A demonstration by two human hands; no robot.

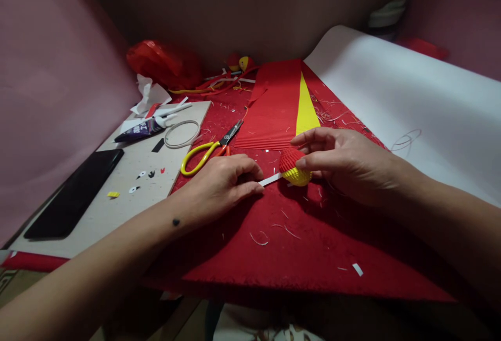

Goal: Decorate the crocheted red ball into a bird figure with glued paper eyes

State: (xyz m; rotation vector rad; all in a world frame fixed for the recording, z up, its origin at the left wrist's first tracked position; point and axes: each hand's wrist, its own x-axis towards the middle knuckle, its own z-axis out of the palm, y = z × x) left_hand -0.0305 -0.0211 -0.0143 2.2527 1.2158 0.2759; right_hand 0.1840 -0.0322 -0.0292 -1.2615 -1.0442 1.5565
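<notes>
My right hand holds a small ridged paper ball, red on top and yellow below, between thumb and fingers. A thin white paper strip runs from the ball to my left hand, whose thumb and finger pinch its other end. Just beyond my left hand lie scissors with yellow handles, the blades pointing away. Behind the ball are a red corrugated paper sheet and a yellow corrugated piece partly under it.
On the pale board at left lie a black phone, a glue tube, a clear ring and small paper cutouts. A red plastic bag and finished balls sit behind. White paper curls at right; thread scraps dot the red cloth.
</notes>
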